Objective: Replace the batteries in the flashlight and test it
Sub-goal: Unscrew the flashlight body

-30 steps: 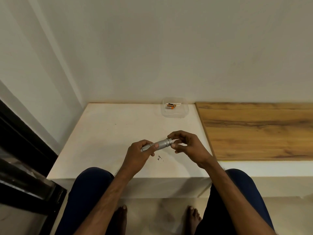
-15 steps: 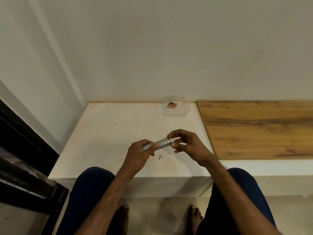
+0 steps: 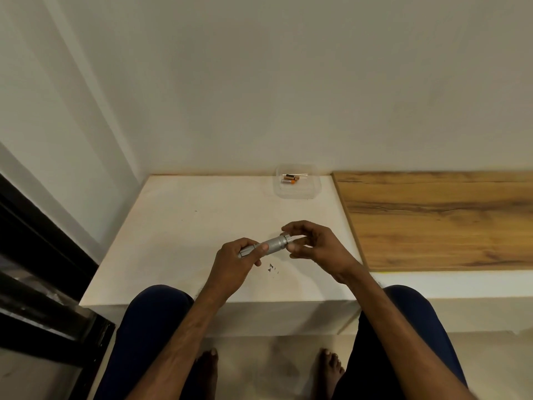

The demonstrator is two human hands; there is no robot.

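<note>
A: Flashlight (image 3: pixel 269 244), slim silver metal cylinder with a knurled barrel, held in the air just above the white desk (image 3: pixel 178 226), near its front edge. It lies roughly level, its right end a little higher.

B: Who has it?

A: Left hand (image 3: pixel 233 259) wraps the left end, fingers (image 3: pixel 261 249) curled tight round the barrel, thumb lying along the near side. That hand carries the weight.

B: And the right?

A: Right hand (image 3: pixel 313 245) is at the other end, where a ringed collar shows. Thumb and forefinger curve round the tip in a narrow pinch. Whether the pads actually press the metal or sit just off it, cannot tell; the tip is partly hidden behind the fingers.

B: Batteries?

A: Small clear plastic tub (image 3: pixel 297 192) at the far edge of the desk against the wall, well apart from the hands. Inside it, two small batteries (image 3: pixel 289 179), orange and dark, lying side by side. A thin pale sliver beside them, too small to identify.

B: Anything else on the surface?

A: A few tiny dark specks (image 3: pixel 272 267) on the desk just below the flashlight. To the right, a wood-grain panel (image 3: pixel 438 220) butts against the white top. The person is seated, knees in dark blue trousers (image 3: pixel 150 327) under the desk front, bare feet on the floor.
</note>
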